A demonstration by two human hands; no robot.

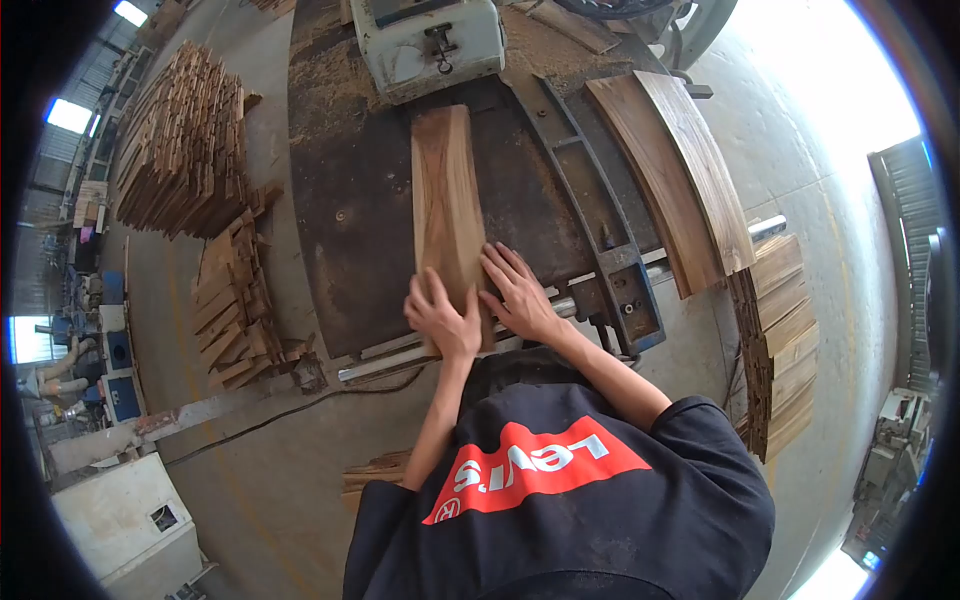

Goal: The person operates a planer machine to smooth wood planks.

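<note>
A long wooden board (pixel 447 200) lies flat on the dark machine table (pixel 350 240), its far end close to the light-coloured machine housing (pixel 430 45). My left hand (pixel 440 318) grips the near part of the board, fingers bent over the left side and thumb on top. On the right edge, my right hand (pixel 522 297) rests with fingers stretched out and slightly apart. The undersides of both hands are hidden. A metal fence (pixel 590 185) runs along the table to the right of the board, apart from it.
Two wide boards (pixel 675 180) lie right of the fence, above a stack of boards (pixel 785 340). Tall piles of wood pieces (pixel 185 140) stand at left. Sawdust (pixel 340 85) covers the far table. A metal rail (pixel 390 362) crosses the near edge, with a cable (pixel 290 420) below.
</note>
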